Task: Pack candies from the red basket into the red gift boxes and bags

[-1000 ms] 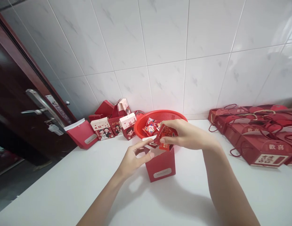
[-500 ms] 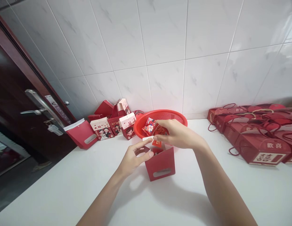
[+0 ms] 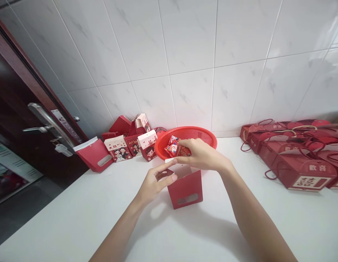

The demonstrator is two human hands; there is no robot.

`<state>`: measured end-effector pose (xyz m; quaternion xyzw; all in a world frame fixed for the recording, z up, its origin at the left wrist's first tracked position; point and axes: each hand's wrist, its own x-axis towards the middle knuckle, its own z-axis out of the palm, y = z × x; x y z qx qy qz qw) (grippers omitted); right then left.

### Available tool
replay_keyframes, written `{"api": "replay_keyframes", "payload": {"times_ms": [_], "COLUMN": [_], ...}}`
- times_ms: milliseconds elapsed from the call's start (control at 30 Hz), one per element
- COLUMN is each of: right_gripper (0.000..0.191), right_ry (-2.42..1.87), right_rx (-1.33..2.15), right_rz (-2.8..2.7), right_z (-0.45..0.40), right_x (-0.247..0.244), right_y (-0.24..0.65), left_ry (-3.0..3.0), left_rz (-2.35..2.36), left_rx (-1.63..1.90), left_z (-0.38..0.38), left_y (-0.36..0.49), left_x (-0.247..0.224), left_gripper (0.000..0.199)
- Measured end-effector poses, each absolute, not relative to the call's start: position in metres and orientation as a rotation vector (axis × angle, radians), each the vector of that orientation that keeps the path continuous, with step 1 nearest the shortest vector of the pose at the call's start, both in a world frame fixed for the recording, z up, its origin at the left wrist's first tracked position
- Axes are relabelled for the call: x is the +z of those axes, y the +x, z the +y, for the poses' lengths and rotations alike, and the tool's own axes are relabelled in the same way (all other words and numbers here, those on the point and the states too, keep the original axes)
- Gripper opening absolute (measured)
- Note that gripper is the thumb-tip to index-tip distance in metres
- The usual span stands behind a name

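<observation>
A red paper gift box (image 3: 185, 188) stands upright on the white table in front of me, its top open. A cut-out window shows low on its near side. My left hand (image 3: 155, 182) grips the left side of the box near the rim, thumb and fingers around the edge. Over the box's far edge hangs my right hand (image 3: 200, 154), thumb at the raised white flap and fingers apart. Behind it, a red mesh basket (image 3: 209, 139) holds several red and blue wrapped packets (image 3: 172, 146). My right hand hides part of the basket.
Several red and cream printed boxes (image 3: 120, 149) stand at the back left, beside a plain red box (image 3: 96, 154). Many red boxes with cord handles (image 3: 302, 167) fill the right. A tiled wall backs the table, and a dark door (image 3: 27, 109) stands left.
The small red packet under my right hand has left its fingers and dropped into the box. My right hand has shifted slightly left; my left hand stays on the box.
</observation>
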<state>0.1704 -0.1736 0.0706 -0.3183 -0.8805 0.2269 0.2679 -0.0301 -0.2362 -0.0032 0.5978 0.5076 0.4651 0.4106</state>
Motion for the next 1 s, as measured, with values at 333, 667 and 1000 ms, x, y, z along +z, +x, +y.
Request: {"api": "replay_keyframes", "payload": {"times_ms": [333, 667, 1000], "right_gripper": [0.021, 0.016, 0.011], "right_ry": [-0.614, -0.601, -0.629], "right_rx": [0.942, 0.887, 0.691], "right_rz": [-2.356, -2.648, -2.589], "right_z": [-0.174, -0.168, -0.175], "right_x": [0.073, 0.069, 0.079], "right_y": [0.174, 0.176, 0.182], "left_ry": [1.533, 1.532, 1.554], "left_rz": [1.274, 1.197, 1.287], "left_rx": [1.163, 1.180, 1.237], "left_z": [-0.237, -0.236, -0.234], "left_y": [-0.029, -0.028, -0.028], "left_x": [-0.002, -0.004, -0.011], "left_gripper": [0.058, 0.056, 0.049]}}
